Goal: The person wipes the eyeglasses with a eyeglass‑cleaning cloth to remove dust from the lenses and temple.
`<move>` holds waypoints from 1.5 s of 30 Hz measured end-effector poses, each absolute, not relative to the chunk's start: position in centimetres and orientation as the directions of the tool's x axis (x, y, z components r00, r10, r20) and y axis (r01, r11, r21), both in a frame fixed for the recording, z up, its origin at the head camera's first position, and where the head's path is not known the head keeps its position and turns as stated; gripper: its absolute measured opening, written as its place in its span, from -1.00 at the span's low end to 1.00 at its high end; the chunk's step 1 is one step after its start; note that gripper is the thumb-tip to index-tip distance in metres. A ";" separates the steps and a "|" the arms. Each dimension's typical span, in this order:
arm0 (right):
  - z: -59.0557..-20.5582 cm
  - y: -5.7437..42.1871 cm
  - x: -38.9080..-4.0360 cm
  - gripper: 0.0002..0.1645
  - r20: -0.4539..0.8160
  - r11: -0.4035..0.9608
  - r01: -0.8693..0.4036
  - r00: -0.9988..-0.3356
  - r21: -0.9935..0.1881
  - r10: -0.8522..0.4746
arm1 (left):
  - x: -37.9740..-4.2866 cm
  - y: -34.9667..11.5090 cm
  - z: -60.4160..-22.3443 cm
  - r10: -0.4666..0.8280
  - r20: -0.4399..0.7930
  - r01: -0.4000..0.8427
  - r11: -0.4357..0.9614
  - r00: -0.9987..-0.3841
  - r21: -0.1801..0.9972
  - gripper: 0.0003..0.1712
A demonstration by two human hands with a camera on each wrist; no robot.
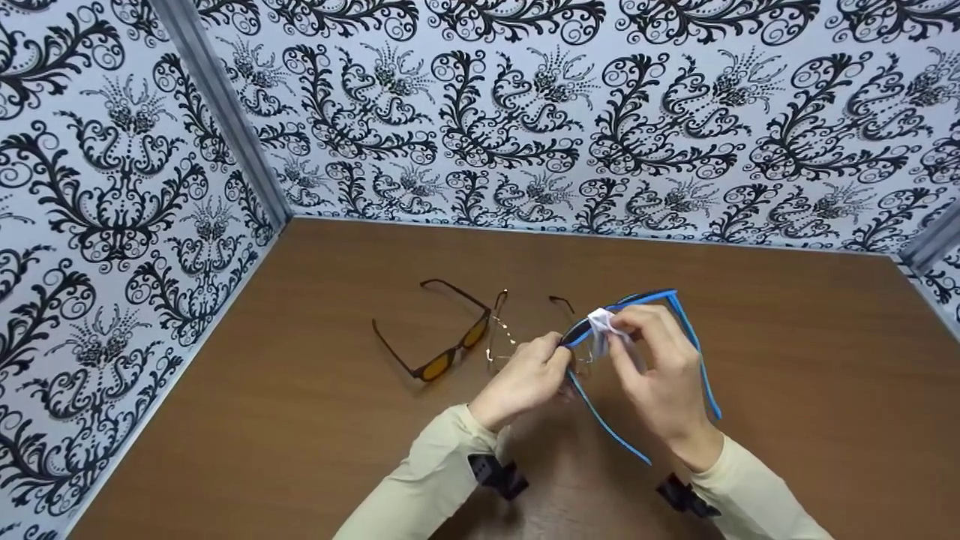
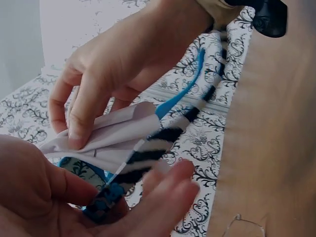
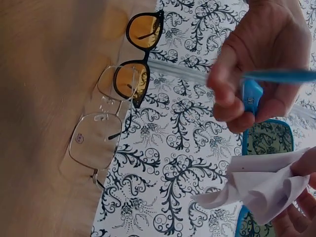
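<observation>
A pair of sunglasses point(image 1: 697, 352) with blue temples and dark lenses is held above the table. My left hand point(image 1: 525, 379) pinches it at one end of the front, near the hinge. In the left wrist view, dark and white stripes run along the front of the sunglasses point(image 2: 153, 153). My right hand point(image 1: 664, 371) pinches a white cloth point(image 1: 602, 322), folded over the front. The right wrist view shows this cloth point(image 3: 266, 182) across the lenses, one greenish lens point(image 3: 270, 139) partly showing. My right fingers hide part of the frame.
Eyeglasses with dark frames and orange lenses point(image 1: 437, 366) lie unfolded on the brown table point(image 1: 300, 390). Beside them are thin-rimmed clear eyeglasses point(image 3: 95, 140), partly behind my left hand in the head view. Patterned black-and-white walls point(image 1: 525, 112) stand at the back and left.
</observation>
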State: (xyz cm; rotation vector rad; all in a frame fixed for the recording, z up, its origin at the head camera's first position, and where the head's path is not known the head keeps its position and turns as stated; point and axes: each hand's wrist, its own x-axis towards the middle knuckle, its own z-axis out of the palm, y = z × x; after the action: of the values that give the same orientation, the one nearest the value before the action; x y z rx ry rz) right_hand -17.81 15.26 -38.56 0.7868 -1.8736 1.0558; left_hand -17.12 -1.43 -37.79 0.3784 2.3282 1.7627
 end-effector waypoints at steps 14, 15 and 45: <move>-39.5 15.1 -18.4 -0.86 0.902 0.577 -0.797 -0.367 -0.179 -0.227 | -17.2 -0.5 -38.8 0.341 -0.002 0.135 0.376 -0.940 0.917 -0.66; -39.7 14.9 -18.4 -0.81 0.912 0.597 -0.787 -0.346 -0.155 -0.219 | -17.3 -0.5 -38.8 0.339 -0.001 0.134 0.375 -0.941 0.917 -0.66; -40.6 13.8 -17.3 -0.76 0.900 0.567 -0.813 -0.340 -0.136 -0.272 | -17.1 -0.8 -38.4 0.407 -0.198 -0.100 0.248 -0.892 0.963 -0.64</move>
State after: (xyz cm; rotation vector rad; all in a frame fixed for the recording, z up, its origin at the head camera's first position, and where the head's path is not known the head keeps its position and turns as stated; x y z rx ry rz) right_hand -17.34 13.82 -40.58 0.8798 -1.8826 0.7409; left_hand -17.07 -0.76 -38.40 0.2802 2.1183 1.6817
